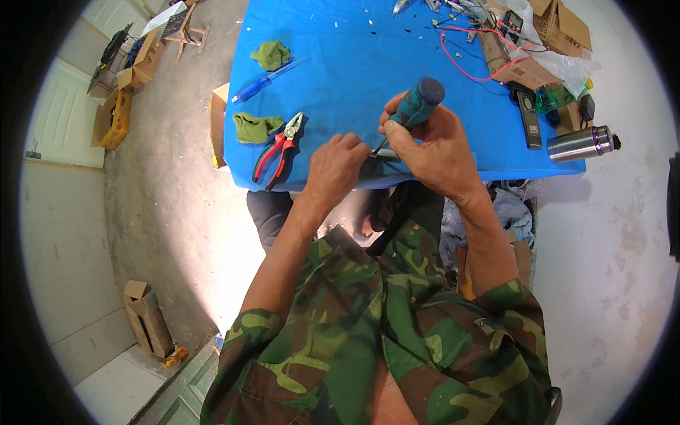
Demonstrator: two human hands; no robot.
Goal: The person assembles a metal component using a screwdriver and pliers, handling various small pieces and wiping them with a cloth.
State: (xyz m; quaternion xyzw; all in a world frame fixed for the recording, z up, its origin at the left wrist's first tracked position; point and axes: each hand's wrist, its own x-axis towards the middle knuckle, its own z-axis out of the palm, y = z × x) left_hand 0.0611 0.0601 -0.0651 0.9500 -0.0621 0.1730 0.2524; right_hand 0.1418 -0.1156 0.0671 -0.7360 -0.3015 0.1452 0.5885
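Note:
My right hand (443,156) is wrapped round the thick teal handle of a screwdriver (416,103), held tilted with its dark end up. Its shaft slants down to a small dark and silvery piece (384,154) at the table's near edge. Beside that piece, my left hand (336,166) is closed, fingers curled down toward it; what they grip is hidden. Left of this hand lie red and black combination pliers (283,150), jaws pointing away. A folded green cloth (256,127) sits next to the pliers, and farther off lies a blue-handled screwdriver (255,88).
The blue-covered table (340,78) ends just before my lap. A crumpled green cloth (270,55) lies at its far left. To the right are a steel flask (582,144), a dark handheld device (528,117), a red cable (464,72) and an open cardboard box (528,76).

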